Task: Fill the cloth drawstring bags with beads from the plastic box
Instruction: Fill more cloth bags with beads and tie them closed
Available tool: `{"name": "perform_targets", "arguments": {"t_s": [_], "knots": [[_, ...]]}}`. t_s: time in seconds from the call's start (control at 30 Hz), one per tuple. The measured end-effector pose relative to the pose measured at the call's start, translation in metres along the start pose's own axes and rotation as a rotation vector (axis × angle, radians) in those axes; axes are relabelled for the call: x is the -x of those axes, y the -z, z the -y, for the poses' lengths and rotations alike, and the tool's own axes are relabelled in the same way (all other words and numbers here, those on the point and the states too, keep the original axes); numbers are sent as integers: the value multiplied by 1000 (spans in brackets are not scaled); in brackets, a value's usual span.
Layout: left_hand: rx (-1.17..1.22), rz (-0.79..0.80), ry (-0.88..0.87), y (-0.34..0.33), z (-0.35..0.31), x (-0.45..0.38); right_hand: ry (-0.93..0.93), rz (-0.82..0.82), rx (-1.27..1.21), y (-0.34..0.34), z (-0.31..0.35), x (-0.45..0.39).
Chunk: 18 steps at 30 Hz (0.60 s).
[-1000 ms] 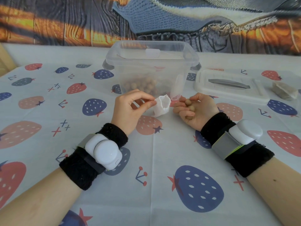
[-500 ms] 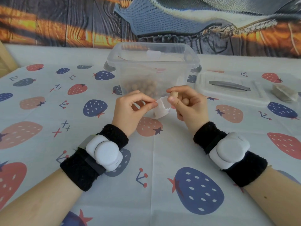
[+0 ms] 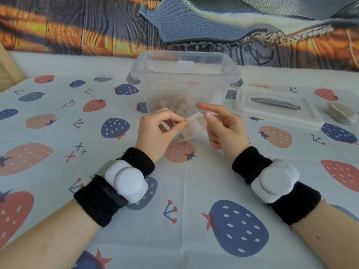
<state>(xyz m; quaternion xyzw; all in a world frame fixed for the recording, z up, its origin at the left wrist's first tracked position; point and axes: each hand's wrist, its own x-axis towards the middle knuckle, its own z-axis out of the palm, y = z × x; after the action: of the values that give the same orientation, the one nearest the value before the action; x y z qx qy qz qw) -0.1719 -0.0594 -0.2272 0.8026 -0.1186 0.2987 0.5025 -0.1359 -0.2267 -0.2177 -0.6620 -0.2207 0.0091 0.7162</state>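
1. The left hand point(image 3: 157, 131) pinches the left edge of a small white bag point(image 3: 191, 129) between thumb and forefinger, holding it up just above the tablecloth point(image 3: 194, 191).
2. The bag hangs in front of the box point(image 3: 185, 84), between the two hands, with its mouth tilted up toward the right; a dark shape shows through its lower part, too faint to name.
3. The right hand point(image 3: 223, 129) is just right of the bag's mouth: forefinger stretched out leftward over the opening, thumb at the bag's rim, the other fingers curled into the palm. Whether the thumb presses the cloth or only sits beside it cannot be told, nor whether the curled fingers hold anything.
4. The box is clear plastic, open, standing on the far middle of the table; brown beads point(image 3: 172, 104) lie heaped in its bottom, seen through the front wall.
5. The lid point(image 3: 275, 105) lies flat to the right of the box, grey handle facing up.
6. Further right, near the edge of view, rests another bag point(image 3: 342, 113), greyish and flattened, touching the lid's right end.
7. Both wrists wear black bands point(image 3: 97, 202) carrying white devices point(image 3: 126, 181).
8. The cloth is pale with red, blue and pink strawberries; a printed hanging point(image 3: 174, 22) covers the wall behind.
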Motion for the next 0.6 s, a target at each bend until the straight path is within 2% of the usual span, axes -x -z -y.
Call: {"name": "perform_targets", "arguments": {"t_s": [0.07, 0.13, 0.2, 0.27, 0.37, 0.6], "knots": [[0, -1, 6, 0, 0, 0, -278, -89, -174, 5, -1, -5], [8, -20, 25, 0, 0, 0, -563, -161, -469, 15, -1, -12], [28, -56, 59, 0, 2, -1, -717, -209, -792, 27, -3, -17], [47, -89, 103, 1, 4, -2, -722, -273, -971, 34, -5, -20], [53, -116, 160, 2, 6, -3, -687, -326, -1037, 33, -5, -20], [36, -91, 168, 1, 5, -2, -653, -269, -929, 33, -7, -23]]}}
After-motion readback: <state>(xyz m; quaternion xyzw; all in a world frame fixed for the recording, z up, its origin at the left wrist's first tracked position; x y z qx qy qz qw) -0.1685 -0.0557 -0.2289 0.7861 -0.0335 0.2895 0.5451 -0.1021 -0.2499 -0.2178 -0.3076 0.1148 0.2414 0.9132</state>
